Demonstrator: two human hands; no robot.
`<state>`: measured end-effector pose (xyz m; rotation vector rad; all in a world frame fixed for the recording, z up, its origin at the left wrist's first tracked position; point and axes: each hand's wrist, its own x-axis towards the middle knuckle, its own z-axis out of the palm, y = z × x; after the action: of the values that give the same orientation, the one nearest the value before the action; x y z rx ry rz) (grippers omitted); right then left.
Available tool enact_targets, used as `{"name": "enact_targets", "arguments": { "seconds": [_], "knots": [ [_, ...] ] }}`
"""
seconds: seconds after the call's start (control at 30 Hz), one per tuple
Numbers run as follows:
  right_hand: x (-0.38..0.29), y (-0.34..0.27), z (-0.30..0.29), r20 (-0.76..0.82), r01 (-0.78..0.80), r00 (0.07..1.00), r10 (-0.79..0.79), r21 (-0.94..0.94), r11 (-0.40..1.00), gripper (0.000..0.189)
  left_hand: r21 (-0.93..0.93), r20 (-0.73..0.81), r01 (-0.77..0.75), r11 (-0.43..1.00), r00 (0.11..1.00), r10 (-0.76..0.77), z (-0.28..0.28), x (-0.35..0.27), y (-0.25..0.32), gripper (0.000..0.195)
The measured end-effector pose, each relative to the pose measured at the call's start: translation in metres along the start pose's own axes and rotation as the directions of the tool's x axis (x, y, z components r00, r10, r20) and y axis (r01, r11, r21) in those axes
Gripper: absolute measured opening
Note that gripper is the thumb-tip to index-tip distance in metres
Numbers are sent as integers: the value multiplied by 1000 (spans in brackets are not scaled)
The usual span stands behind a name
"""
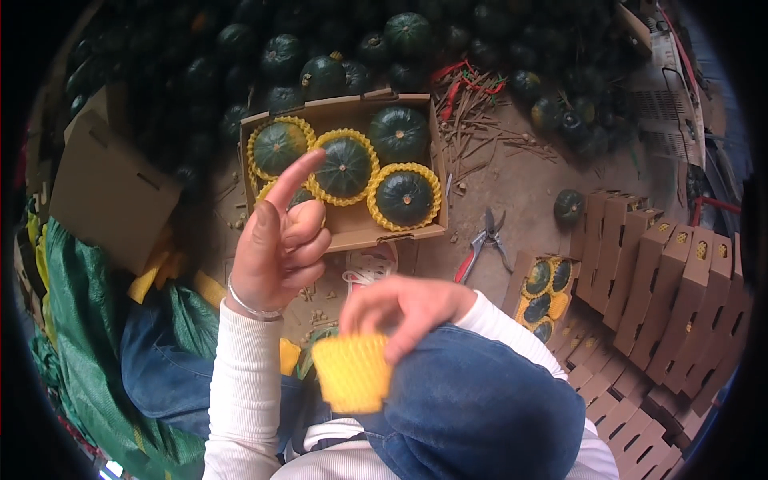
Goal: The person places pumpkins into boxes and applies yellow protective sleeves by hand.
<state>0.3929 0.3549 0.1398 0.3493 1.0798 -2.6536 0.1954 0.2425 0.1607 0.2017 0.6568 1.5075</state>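
My left hand is raised over the left front edge of an open cardboard box, index finger extended, the other fingers curled, holding nothing. In the box lie several dark green squashes. Most wear yellow foam net sleeves, such as the middle squash and the right front one; the back right squash has no sleeve. My left hand partly hides the left front squash. Over my raised knee, my right hand, slightly blurred, grips an empty yellow foam net sleeve by its upper edge.
Pruning shears lie on the floor right of the box, below cut stems. Many squashes are heaped behind. Packed cartons stand in rows at right. A cardboard piece and green woven sacking are at left.
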Motion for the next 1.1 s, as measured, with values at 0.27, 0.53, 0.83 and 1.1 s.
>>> {"name": "enact_targets", "arguments": {
  "seconds": [0.27, 0.53, 0.83, 1.1],
  "knots": [
    [-7, -36, -24, -359, 252, 916, -181, 164, 954, 47, 84, -122, 33, 996, 992, -23, 5, 12, -23, 63],
    [-22, -42, -23, -447, 451, 826, -344, 155, 879, 40, 287, -135, 136, 948, 986, -100, -8, 13, -48, 41],
    [62, -92, -142, -422, -363, 837, -348, -904, 224, 32, 243, -654, 189, 951, 756, 17, -50, 158, -112, 35],
    [9, -44, -29, -369, -392, 677, -637, -913, 112, 24, -235, -400, -276, 932, 901, 166, -2, 59, -48, 8]
  ]
}}
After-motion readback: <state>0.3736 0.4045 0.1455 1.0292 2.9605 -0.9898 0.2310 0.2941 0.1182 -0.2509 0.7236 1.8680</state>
